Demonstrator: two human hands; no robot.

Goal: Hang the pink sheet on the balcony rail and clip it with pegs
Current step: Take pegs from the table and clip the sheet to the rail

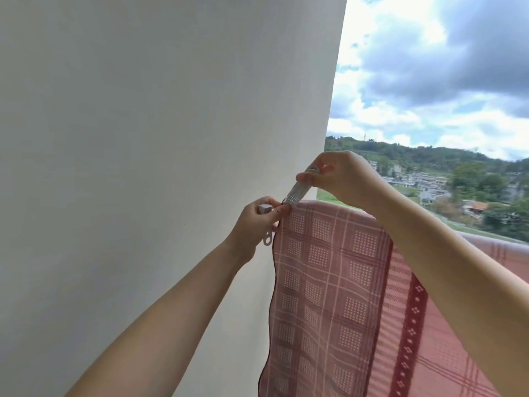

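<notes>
The right hand (340,179) is pinching a peg (297,193) over the pink sheet (329,282), aiming at its corner; the left hand (257,222) is gripping spare pegs (266,224) while steadying that edge.

Plain cream wall (160,116) left; cloudy sky (429,67), green hills (400,151), distant houses (429,190) right.

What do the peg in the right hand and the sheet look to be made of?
Peg: seemingly pale grey plastic, matte, with a moulded grid-textured jaw. Pink sheet: thin woven cloth, probably cotton or a blend; it drapes softly, with a wavy edge and checked, dotted pattern.
</notes>
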